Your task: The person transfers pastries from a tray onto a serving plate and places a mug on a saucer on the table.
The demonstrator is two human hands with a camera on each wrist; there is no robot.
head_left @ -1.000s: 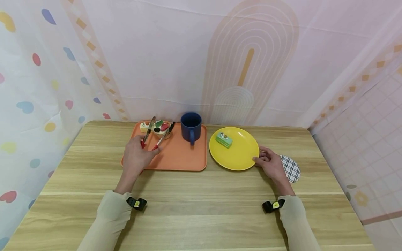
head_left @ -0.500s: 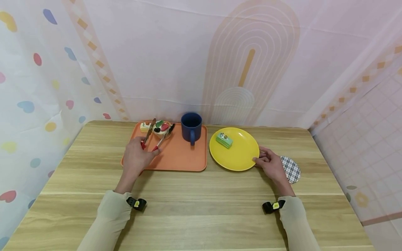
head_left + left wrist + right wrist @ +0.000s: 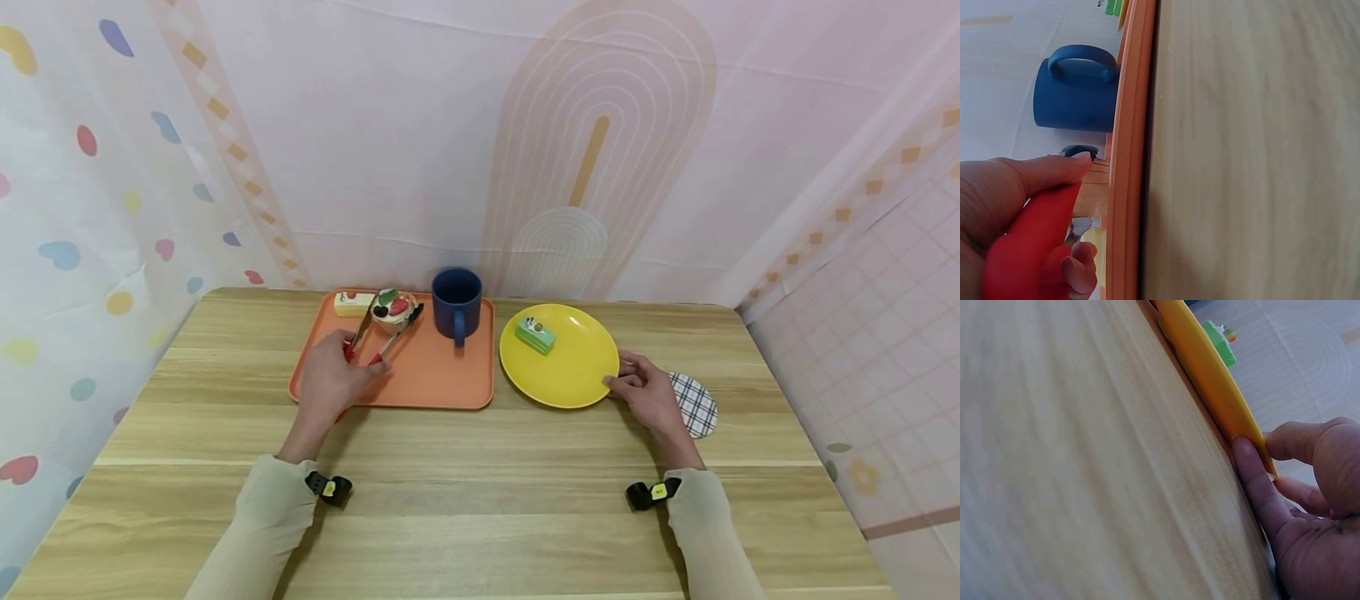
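My left hand (image 3: 333, 377) grips a pair of tongs (image 3: 377, 359) with red handles. The tongs' arms stand either side of a fruit-topped tart (image 3: 395, 310) on the orange tray (image 3: 442, 392); whether both tips touch it I cannot tell. Just left of the tart lies a pale yellow cake slice (image 3: 351, 304), and a blue mug (image 3: 457, 302) stands to its right. With thumb and fingers, my right hand (image 3: 647, 393) pinches the right rim of a yellow plate (image 3: 570, 375). A green cake slice (image 3: 536, 335) sits toward that plate's left side.
Partly behind my right wrist, a round checked coaster (image 3: 694, 406) lies on the wooden table (image 3: 480, 500). A patterned cloth backdrop (image 3: 390, 150) rises behind the table's far edge and along both sides.
The left hand and tongs have shifted slightly right, and the tart has moved right with them, uncovering more of the pale yellow cake slice. The right hand and plate have stayed put.
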